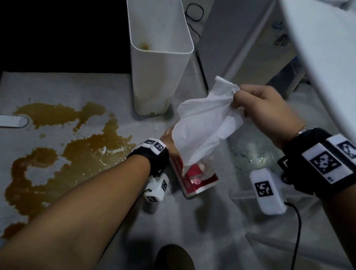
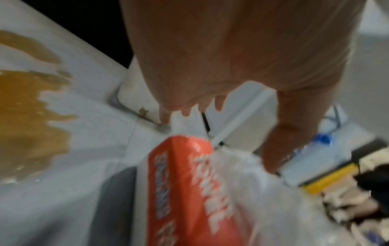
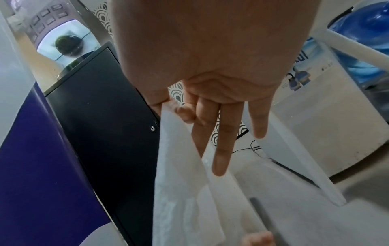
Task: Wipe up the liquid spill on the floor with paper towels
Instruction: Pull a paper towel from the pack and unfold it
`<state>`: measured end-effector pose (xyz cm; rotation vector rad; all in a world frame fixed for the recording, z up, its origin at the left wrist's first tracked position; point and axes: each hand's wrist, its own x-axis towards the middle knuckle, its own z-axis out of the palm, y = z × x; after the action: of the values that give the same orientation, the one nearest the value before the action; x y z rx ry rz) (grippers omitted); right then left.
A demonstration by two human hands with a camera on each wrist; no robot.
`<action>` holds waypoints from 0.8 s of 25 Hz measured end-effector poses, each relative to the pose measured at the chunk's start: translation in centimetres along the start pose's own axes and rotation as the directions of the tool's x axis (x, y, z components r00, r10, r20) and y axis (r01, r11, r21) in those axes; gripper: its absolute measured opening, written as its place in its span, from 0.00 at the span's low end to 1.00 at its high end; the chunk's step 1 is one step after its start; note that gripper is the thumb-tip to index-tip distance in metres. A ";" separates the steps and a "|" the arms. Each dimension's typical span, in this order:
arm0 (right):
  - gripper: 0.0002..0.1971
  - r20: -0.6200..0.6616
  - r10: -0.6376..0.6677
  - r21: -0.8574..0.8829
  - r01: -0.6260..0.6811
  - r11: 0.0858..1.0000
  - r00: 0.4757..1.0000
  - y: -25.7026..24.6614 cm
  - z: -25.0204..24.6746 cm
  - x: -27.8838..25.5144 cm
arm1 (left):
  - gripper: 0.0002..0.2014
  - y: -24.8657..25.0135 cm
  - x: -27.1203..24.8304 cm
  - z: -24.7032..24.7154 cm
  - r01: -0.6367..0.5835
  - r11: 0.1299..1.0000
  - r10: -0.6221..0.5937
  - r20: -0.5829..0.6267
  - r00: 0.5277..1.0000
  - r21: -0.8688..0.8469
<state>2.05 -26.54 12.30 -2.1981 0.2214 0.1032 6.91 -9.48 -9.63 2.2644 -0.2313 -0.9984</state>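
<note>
Head view: your right hand [image 1: 262, 110] pinches the top corner of a paper towel [image 1: 205, 124] between thumb and forefinger; the other fingers hang straight.
Left hand [image 1: 167, 139]: it rests on the red pack [image 1: 192, 176] lying on the floor; the towel hides the fingers, so you cannot tell how they lie.
Spill [image 1: 60, 150]: a brown puddle on the grey floor [image 1: 206, 227], left of the pack and not yet touched.
Bin [image 1: 157, 52]: white, upright, beyond the pack.
Step in hand: draw the sheet straight up and away while you press the pack down, so that it comes free whole and the pack does not lift.
Left wrist view, writing: white letters on the pack [image 2: 189, 191], too blurred to read with certainty.
</note>
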 end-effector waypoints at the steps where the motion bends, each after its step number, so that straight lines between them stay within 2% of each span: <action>1: 0.15 -0.012 0.001 0.043 0.000 0.999 1.000 -0.4 0.2 -0.1 | 0.45 -0.3 -0.9 -1.9 0.026 0.999 -0.026 0.011 1.000 0.019; 2: 0.12 -0.032 0.003 0.102 0.001 0.995 0.999 -0.8 0.4 0.0 | 0.38 -0.1 -1.9 -3.8 0.080 0.997 -0.080 -0.030 0.996 0.001; 3: 0.09 -0.059 0.012 0.170 -0.001 0.985 0.998 -1.0 0.7 0.2 | 0.32 0.1 -3.0 -5.2 0.044 0.991 -0.053 -0.071 0.996 -0.124; 4: 0.07 -0.093 0.019 0.237 0.003 0.972 0.996 -1.5 0.9 0.4 | 0.27 0.6 -4.4 -7.1 -0.053 0.926 0.020 -0.090 0.996 -0.374; 5: 0.08 -0.132 0.037 0.286 0.002 0.958 0.991 -2.0 1.2 0.5 | 0.21 1.4 -6.2 -8.7 -0.134 0.695 0.111 -0.079 0.991 -0.706; 6: 0.09 -0.167 0.058 0.320 -0.002 0.947 0.984 -2.5 1.6 0.6 | 0.17 2.0 -8.1 -10.1 -0.126 0.382 0.195 -0.053 0.979 -0.916; 7: 0.10 -0.193 0.074 0.343 -0.003 0.939 0.979 -3.0 2.0 0.5 | 0.17 2.3 -9.5 -11.6 -0.087 0.133 0.240 -0.053 0.969 -0.987; 8: 0.09 -0.201 0.075 0.354 0.000 0.935 0.977 -3.6 2.5 0.3 | 0.22 2.1 -10.6 -12.8 -0.047 0.023 0.244 -0.040 0.969 -0.999; 9: 0.08 -0.201 0.065 0.347 0.009 0.938 0.977 -4.1 3.1 0.1 | 0.29 1.9 -11.9 -13.9 -0.029 0.023 0.214 -0.023 0.977 -0.999; 11: 0.06 -0.199 0.034 0.319 0.032 0.947 0.979 -5.2 3.9 -0.6 | 0.45 1.0 -13.5 -16.1 -0.003 0.080 0.285 0.020 0.958 -0.997; 12: 0.05 -0.196 0.023 0.306 0.038 0.951 0.980 -5.6 4.2 -0.8 | 0.47 0.8 -14.4 -16.7 0.001 0.153 0.299 0.048 0.953 -0.988; 13: 0.03 -0.197 0.018 0.299 0.042 0.953 0.980 -6.1 4.5 -1.2 | 0.45 1.0 -15.3 -17.2 0.016 0.245 0.321 0.096 0.942 -0.969; 15: 0.01 -0.203 0.017 0.295 0.044 0.955 0.979 -7.1 5.2 -2.0 | 0.31 2.0 -16.9 -16.8 0.019 0.460 0.340 0.196 0.920 -0.888; 16: 0.04 -0.215 0.026 0.286 0.037 0.957 0.976 -7.4 5.5 -2.5 | 0.21 2.6 -17.6 -16.6 -0.004 0.547 0.342 0.219 0.914 -0.837; 17: 0.07 -0.219 0.054 0.280 0.009 0.960 0.974 -7.5 5.7 -2.8 | 0.16 3.0 -18.3 -16.4 -0.033 0.602 0.329 0.210 0.921 -0.798; 18: 0.11 -0.194 0.098 0.275 -0.042 0.961 0.976 -7.6 5.8 -3.2 | 0.15 3.0 -18.8 -16.2 -0.052 0.621 0.297 0.174 0.939 -0.782; 20: 0.19 -0.014 0.216 0.276 -0.204 0.939 0.976 -7.0 5.4 -3.4 | 0.19 2.3 -19.6 -16.5 -0.055 0.567 0.233 0.096 0.968 -0.822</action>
<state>0.13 -17.67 15.15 -1.8975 0.4687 0.1340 5.25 4.54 11.85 1.2627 -0.0117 -0.9622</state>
